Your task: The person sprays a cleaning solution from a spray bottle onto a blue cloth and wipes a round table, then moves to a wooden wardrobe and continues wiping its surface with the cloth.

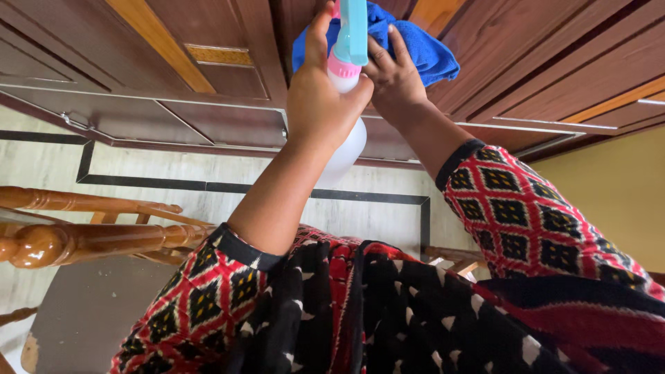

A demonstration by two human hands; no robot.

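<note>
From where I sit, the work in hand looks like a spray-and-wipe on the dark brown panelled wooden door (228,83). Both arms are stretched out to it, and the bottle and the cloth meet at the same patch of wood.

My left hand (322,104) is closed around the neck of the white plastic spray bottle with a pink collar and turquoise trigger head (348,142). The thumb runs up alongside the head and the palm wraps the collar. I cannot see the fingers on the far side, so I cannot tell whether one is on the trigger. The bottle's white body hangs below the hand, in front of the door's lower edge.

My right hand (395,79) is spread nearly flat, fingers fanned, pressing the bright blue microfibre cloth (422,52) against the door just beside the bottle's head. The cloth is bunched under and beyond the fingertips.

In my judgement, any further move here calls for keeping the nozzle aimed at the wood rather than at the right hand. It also calls for steady pressure through the flat palm so the cloth does not slip.

A turned wooden chair (83,235) stands to the left over the pale tiled floor (173,173).
</note>
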